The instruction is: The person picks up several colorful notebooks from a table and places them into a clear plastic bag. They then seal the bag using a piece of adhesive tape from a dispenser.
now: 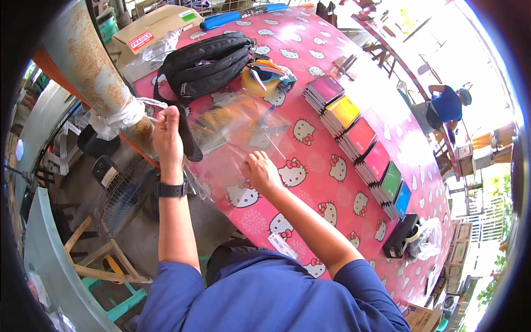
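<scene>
My right hand point(263, 172) is closed, fingertips pinching the near edge of a clear plastic bag point(232, 124) spread over the table's left part. Left of it, my left hand point(168, 133) is raised at the table edge, thumb up and fingers curled; what it grips is hidden. Close beside its fingers hangs a black strap point(191, 135) of the black bag point(207, 63). White plastic point(119, 117), knotted round a rusty post point(83, 50), lies just left of this hand. A yellow container point(253, 84) with orange and blue items stands beyond the clear bag.
Stacks of colored notebooks, such as the yellow stack point(342, 113), line the right side of the pink table point(310, 221). A black tape dispenser point(401, 235) stands nearer me. A cardboard box point(157, 27) is at the far left; a fan point(130, 196) is below left. Another person point(445, 105) works far right.
</scene>
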Available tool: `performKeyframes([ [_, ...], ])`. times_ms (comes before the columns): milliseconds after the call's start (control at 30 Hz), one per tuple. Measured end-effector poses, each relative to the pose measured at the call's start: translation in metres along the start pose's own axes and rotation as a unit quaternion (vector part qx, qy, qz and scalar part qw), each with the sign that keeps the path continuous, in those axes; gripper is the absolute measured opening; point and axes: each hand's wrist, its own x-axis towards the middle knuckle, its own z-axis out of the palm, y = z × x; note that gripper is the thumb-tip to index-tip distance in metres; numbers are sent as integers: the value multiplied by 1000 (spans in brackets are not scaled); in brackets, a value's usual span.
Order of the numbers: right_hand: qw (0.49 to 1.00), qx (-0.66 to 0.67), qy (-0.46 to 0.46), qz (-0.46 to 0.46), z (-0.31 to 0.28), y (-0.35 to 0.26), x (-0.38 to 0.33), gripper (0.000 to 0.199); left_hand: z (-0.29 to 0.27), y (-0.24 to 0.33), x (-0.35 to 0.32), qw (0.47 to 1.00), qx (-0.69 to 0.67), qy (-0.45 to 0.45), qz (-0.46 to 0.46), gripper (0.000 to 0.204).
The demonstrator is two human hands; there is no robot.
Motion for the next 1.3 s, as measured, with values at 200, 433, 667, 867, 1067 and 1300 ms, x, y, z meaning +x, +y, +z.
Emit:
performKeyframes([
  [200,987,23,-123,-104,23,-35,-12,25,1,21,-12,953,-271,44,-130,40],
  [433,971,189,-136,55,18,-3,8,18,0,25,-15,951,-281,23,-125,45],
  [667,772,558,-206,225,4,10,14,16,13,4,-35,858,-407,-210,-232,53],
  [867,602,758,-15,252,1,28,14,11,-3,-81,-68,976,172,-102,-89,37],
  [1067,618,716,298,128,-118,65,-28,16,19,-77,-69,892,418,-61,159,71],
  [1300,899,87,429,12,-233,-16,-179,9,100,0,-110,900,-133,-369,-193,61],
])
